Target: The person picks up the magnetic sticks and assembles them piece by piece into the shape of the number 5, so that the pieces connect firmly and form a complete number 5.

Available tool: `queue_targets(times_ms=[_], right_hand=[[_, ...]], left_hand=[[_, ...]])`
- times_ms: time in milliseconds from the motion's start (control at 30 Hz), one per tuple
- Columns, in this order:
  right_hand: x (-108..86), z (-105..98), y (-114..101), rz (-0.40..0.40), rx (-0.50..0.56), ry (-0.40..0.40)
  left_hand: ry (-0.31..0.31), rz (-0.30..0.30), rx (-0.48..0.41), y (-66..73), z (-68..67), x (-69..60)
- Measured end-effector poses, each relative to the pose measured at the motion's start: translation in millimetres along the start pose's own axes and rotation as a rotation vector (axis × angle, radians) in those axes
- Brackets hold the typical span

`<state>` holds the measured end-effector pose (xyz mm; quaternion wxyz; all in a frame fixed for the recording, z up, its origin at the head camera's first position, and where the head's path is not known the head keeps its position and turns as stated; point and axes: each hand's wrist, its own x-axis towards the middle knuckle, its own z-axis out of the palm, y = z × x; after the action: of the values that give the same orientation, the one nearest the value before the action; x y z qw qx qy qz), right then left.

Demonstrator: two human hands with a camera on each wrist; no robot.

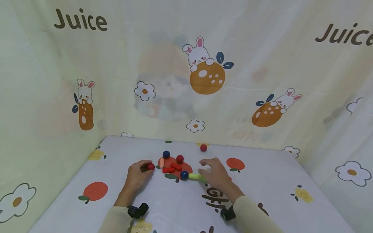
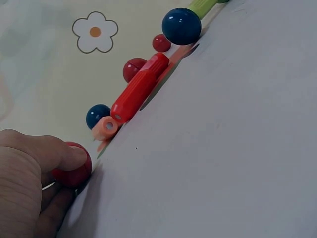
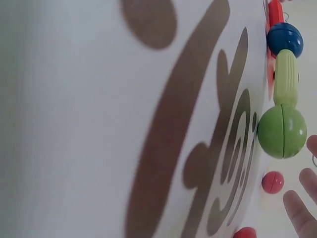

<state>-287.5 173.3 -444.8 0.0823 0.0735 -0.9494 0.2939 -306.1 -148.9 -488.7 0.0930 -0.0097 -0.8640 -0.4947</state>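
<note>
Now pinches a red ball (image 2: 75,176) in the left hand (image 1: 137,175), left of red rods (image 1: 168,170); holds the right hand (image 1: 217,174) spread, empty, near a green ball (image 3: 282,131) on a yellow-green rod (image 3: 286,77). Might set that green ball rolling with a careless brush.

A pale curtain (image 1: 256,19) printed with rabbits (image 1: 198,56), flowers (image 1: 144,91) and "Juice" lettering (image 1: 83,23) hangs behind a white fruit-patterned tablecloth (image 1: 262,181).

Table (image 1: 175,207): white cover, fruit prints. On it: two red rods (image 1: 168,170), peach rod (image 1: 161,163) near; blue ball (image 1: 166,154), red ball (image 1: 179,159) behind. Nearer, pale-green rod (image 3: 286,79) between second blue ball (image 1: 184,175) and green ball (image 3: 282,131).
</note>
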Motion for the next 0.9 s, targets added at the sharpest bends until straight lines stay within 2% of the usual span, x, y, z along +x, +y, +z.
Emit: queue_targets(times_ms=[433,667,900], right_hand=[[-9.8,-8,17,0.080,0.103,0.097],[-11.0,-14,25,0.075,0.084,0.137],[-15.4,-17,35,0.127,0.087,0.142]], left_hand=[[-0.002,0.016,-0.001,-1.9,0.7,0.4],[-0.004,0.018,-0.012,-3.0,1.3,0.7],[-0.004,0.006,-0.007,-1.3,0.8,0.2]])
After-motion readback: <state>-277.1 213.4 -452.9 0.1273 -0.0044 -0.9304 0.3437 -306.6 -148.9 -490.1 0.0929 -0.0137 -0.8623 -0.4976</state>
